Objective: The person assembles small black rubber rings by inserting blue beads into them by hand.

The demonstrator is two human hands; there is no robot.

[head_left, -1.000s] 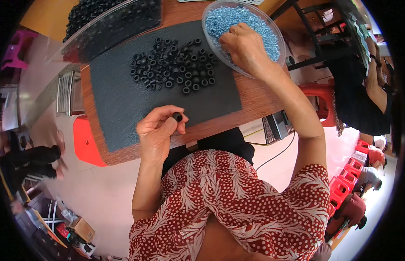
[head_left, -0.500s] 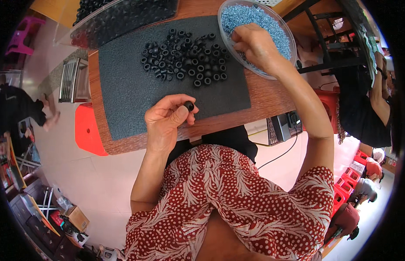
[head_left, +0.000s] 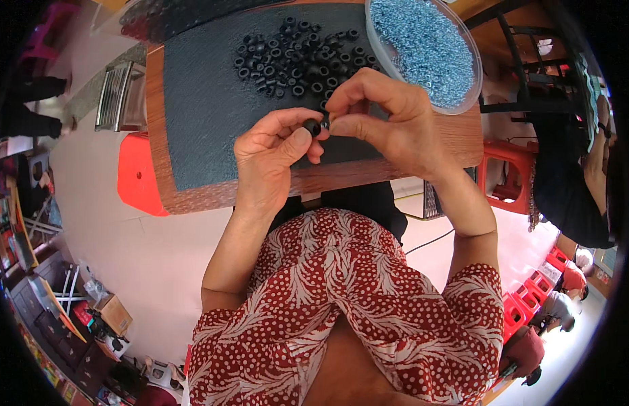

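My left hand (head_left: pixel 264 152) is closed, with a small black hollow part (head_left: pixel 312 126), round-mouthed and rubbery-looking, between thumb and fingers. Its opening faces my right hand (head_left: pixel 399 128), which pinches something tiny right beside it; the fingers mostly hide that piece. Both hands are over the near part of a dark mat (head_left: pixel 199 122). Beyond them lies a loose heap of similar black parts (head_left: pixel 281 68). At the far right stands a round clear tub (head_left: pixel 478 95) of small shiny light-blue pieces (head_left: pixel 429 54).
A clear bin (head_left: pixel 172 20) of black parts stands at the far left of the wooden table (head_left: pixel 159 135). Red stools flank it, one on the left (head_left: pixel 135 172) and one on the right (head_left: pixel 510 179). Other people are at the right side and far left.
My right hand has come out of the tub, back toward me and leftward, and meets my left hand. The left hand still holds the black part. The view has shifted slightly.
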